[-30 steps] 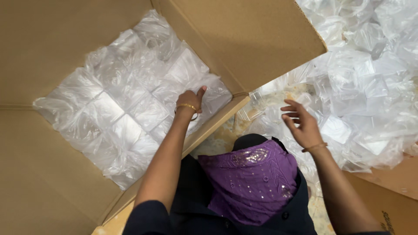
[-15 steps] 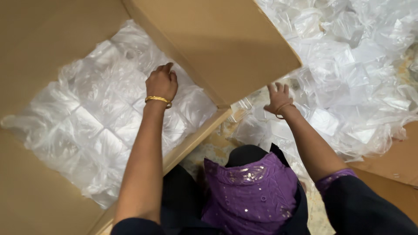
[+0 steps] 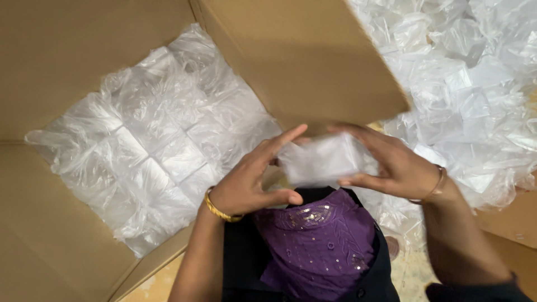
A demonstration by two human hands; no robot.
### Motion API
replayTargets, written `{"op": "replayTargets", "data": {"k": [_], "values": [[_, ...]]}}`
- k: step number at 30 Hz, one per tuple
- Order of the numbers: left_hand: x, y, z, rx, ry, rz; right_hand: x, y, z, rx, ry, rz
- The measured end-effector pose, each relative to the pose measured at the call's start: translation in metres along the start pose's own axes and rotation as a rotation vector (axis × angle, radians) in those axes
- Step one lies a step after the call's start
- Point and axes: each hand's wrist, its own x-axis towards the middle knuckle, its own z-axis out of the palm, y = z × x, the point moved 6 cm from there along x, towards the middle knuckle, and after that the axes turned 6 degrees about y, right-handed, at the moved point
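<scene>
Nearest the camera, over the purple embroidered garment (image 3: 321,240) on the person's lap, both hands have come together since half a second ago, when the left hand (image 3: 246,184) reached into the box and the right hand (image 3: 394,168) lay out on the loose pile. Now they hold one small clear plastic packet (image 3: 324,161) between them, just above the near rim of the cardboard box (image 3: 67,72). The left fingers are spread, thumb underneath and forefinger stretched along the packet's top edge; the right fingers curl round its other end, thumb below, so each hand grips one end. The packet is blurred, flat and roughly rectangular, milky white, with no label that can be made out. By the look of it, a fresh packet has been taken from the pile and is being squared up before it joins the rest. A gold bangle (image 3: 215,208) sits on the left wrist and a thinner one on the right. Further out, to the left, the box floor carries a layer of similar clear packets (image 3: 162,145) set in rough rows, reaching towards its far corner. An upright box flap (image 3: 302,56) stands behind the hands. Beyond it, to the right, a loose heap of the same clear packets (image 3: 475,84) spreads to the picture's edge.
</scene>
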Motion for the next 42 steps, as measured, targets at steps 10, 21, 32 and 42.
{"op": "replayTargets", "data": {"k": [10,21,32,42], "values": [[-0.013,-0.135,-0.158,0.281,0.963,-0.769,0.000,0.119,0.019,0.481,0.710,0.137],[0.038,-0.239,-0.176,0.743,0.682,-1.097,0.103,0.300,0.103,-0.763,-0.050,0.496],[0.016,-0.108,-0.078,0.432,1.002,-0.223,-0.025,0.305,0.153,-0.620,-0.045,0.502],[-0.007,-0.200,0.163,-0.079,-0.152,-0.564,-0.043,0.305,0.155,-0.437,0.063,0.569]]}}
